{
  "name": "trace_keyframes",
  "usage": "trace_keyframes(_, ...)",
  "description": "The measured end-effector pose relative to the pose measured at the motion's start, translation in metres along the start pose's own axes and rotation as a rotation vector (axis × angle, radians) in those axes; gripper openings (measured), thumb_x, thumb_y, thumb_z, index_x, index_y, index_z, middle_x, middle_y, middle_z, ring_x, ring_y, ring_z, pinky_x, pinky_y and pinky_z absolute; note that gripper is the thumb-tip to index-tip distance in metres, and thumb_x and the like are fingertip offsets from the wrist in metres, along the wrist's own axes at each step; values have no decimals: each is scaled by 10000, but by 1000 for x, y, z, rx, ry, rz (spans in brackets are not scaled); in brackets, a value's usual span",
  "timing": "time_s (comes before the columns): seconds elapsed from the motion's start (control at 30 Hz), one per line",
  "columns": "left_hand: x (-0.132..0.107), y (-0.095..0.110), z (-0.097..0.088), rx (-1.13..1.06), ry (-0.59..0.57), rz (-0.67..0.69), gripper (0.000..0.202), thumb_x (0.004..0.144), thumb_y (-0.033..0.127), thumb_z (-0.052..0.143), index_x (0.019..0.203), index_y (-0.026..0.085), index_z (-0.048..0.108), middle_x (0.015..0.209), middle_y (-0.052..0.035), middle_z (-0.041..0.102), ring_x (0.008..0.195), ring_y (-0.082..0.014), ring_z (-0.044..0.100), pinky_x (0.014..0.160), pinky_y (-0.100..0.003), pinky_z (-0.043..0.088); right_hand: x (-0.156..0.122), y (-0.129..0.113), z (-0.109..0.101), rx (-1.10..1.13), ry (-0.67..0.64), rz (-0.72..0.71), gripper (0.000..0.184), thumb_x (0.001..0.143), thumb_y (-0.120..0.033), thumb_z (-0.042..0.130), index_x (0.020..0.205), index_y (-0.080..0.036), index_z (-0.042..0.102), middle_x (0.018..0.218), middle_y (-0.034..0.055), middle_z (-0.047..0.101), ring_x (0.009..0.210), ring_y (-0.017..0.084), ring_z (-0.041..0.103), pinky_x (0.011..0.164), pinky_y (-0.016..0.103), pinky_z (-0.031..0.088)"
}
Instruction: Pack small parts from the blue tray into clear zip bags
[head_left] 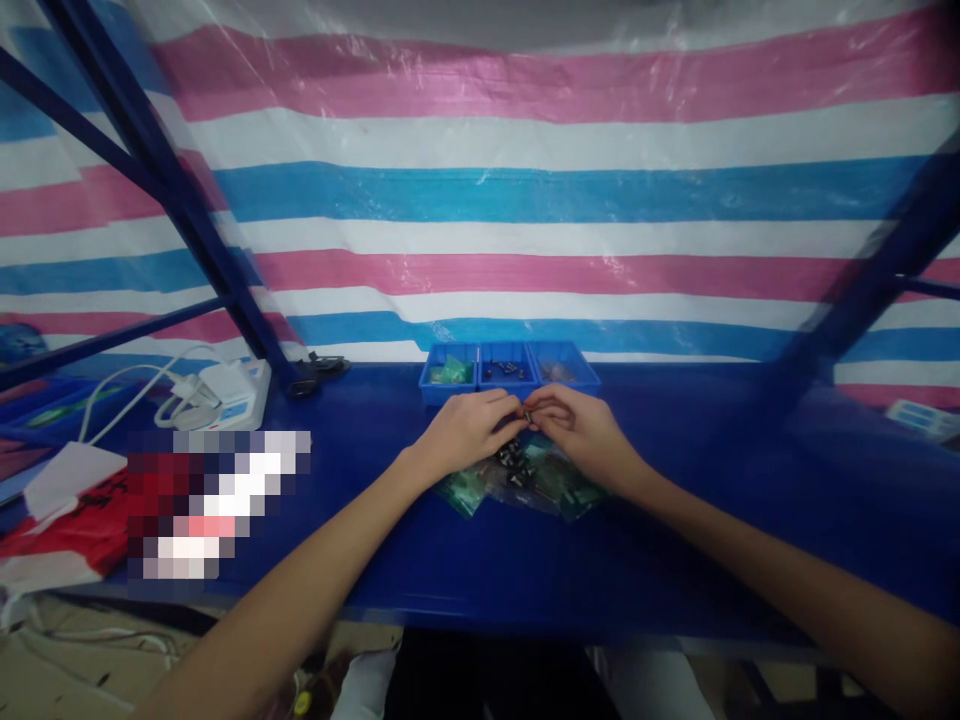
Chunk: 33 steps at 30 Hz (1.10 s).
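Both my hands meet over the middle of the blue table [675,520]. My left hand [469,430] and my right hand [577,428] pinch fingertips together on a tiny dark part [527,414] between them. Below them lies a small heap of dark parts [512,462] on clear and green plastic bags [555,485]. Just beyond the hands stand three blue bins: the left bin [448,372] holds green bags, the middle bin [506,371] holds dark parts, and the right bin [562,368] has contents too dim to name.
A white power strip with cables [217,392] lies at the back left, with a dark tool [319,368] beside it. Red and white papers [67,520] sit at the left edge. A striped tarp [525,200] and blue frame posts [165,190] close off the back.
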<state>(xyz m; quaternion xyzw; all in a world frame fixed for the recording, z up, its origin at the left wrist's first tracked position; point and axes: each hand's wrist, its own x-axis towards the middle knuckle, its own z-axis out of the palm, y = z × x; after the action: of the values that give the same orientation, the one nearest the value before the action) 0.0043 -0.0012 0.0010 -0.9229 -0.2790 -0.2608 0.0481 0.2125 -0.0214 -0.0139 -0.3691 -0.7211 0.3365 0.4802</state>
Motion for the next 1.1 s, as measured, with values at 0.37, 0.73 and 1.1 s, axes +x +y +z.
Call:
trace_keyframes(0.37,2,4,-2,57,-10,-34,305,1065,329,404,920,169,620,864,-25,634,783,-148,610,692,-275,462,0,0,1,94,-52,116,146,832,-307,653,924,-195,631,835,55,734,818,207,736,776,362,611)
trace_keyframes(0.73,1,3,-1,26,4,-17,214,1030,361,508,1050,180,620,920,-20,645,792,-146,619,683,-266,467,4,4,-3,18,-17,118,172,838,-368,684,874,-201,659,781,30,684,739,176,654,646,305,528)
trace_keyframes(1.1,1,0,0,-3,25,-42,239,1053,381,475,1059,189,617,973,-22,662,844,-147,637,722,-271,479,3,3,-3,-188,-99,90,172,903,-337,585,918,-194,680,834,52,727,770,198,677,673,317,518)
